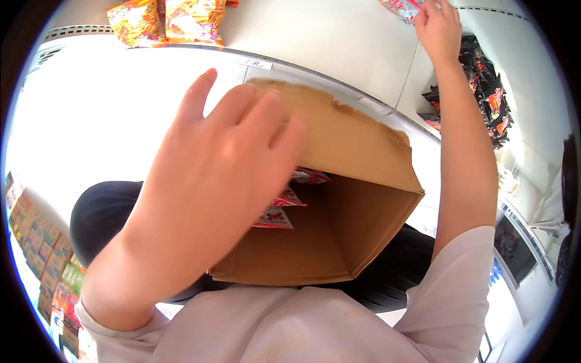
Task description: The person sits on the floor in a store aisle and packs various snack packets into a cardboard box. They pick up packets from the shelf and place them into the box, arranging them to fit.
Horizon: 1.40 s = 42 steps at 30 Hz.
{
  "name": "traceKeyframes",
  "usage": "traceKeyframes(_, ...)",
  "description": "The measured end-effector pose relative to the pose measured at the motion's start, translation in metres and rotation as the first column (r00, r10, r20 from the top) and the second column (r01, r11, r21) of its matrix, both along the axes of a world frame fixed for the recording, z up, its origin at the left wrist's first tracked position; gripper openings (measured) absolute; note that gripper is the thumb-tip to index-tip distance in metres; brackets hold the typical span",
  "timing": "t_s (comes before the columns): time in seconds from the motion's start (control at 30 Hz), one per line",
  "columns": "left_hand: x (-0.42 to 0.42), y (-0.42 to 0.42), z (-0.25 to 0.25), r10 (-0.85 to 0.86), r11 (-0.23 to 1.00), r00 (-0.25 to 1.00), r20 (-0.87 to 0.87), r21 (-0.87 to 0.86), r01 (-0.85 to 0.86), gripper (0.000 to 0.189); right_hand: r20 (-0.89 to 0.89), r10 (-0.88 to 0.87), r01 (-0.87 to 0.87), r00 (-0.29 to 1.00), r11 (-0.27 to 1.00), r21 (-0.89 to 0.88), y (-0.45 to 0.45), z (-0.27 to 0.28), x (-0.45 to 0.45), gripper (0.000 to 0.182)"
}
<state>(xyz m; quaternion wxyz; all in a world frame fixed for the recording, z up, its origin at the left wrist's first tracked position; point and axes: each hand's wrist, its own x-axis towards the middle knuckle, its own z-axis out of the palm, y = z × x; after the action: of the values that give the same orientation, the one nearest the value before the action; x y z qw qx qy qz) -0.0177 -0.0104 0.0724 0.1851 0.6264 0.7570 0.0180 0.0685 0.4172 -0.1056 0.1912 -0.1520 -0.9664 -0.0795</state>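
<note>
My left hand (231, 140) is raised over the left part of an open cardboard box (345, 131), its fingers apart and slightly blurred. I see nothing in its grasp; its underside is hidden. The box sits at my lap with its opening towards me. Inside, several red and white snack packets (275, 218) show at the left, partly covered by my hand. At the upper right, my right hand (440, 27) reaches onto a white shelf (317, 31) and grips a red and silver snack packet (401, 9), which the picture's top edge cuts off.
Orange snack bags (195, 20) stand on the shelf at the upper left. Black snack packets (494, 100) are piled right of my right forearm. A handwritten price tag (255, 63) sits on the shelf's front edge. Stacked cartons (45, 245) line the far left.
</note>
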Motion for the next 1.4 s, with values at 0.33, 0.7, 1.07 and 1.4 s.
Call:
traceKeyframes(0.33, -0.01, -0.002, 0.0, 0.001, 0.988, 0.984, 0.18, 0.152, -0.029, 0.036, 0.091, -0.134, 0.143, 0.987, 0.984, -0.107, 0.05, 0.009, -0.046, 0.01)
traceKeyframes(0.7, -0.011, -0.006, 0.003, -0.068, 0.996, 0.991, 0.111, -0.054, 0.074, 0.036, 0.079, -0.113, 0.118, 0.99, 0.991, -0.056, 0.04, -0.005, -0.006, 0.041)
traceKeyframes(1.07, -0.003, -0.016, 0.002, -0.049, 0.997, 0.996, 0.073, -0.062, 0.053, 0.041, 0.252, 0.088, -0.041, 0.964, 0.982, -0.185, 0.055, 0.015, -0.031, 0.023)
traceKeyframes(1.4, -0.004, -0.023, 0.001, -0.026, 0.999, 0.996, 0.085, -0.017, 0.027, 0.047, 0.13, 0.195, -0.188, 0.972, 0.98, -0.065, 0.008, 0.043, -0.109, 0.011)
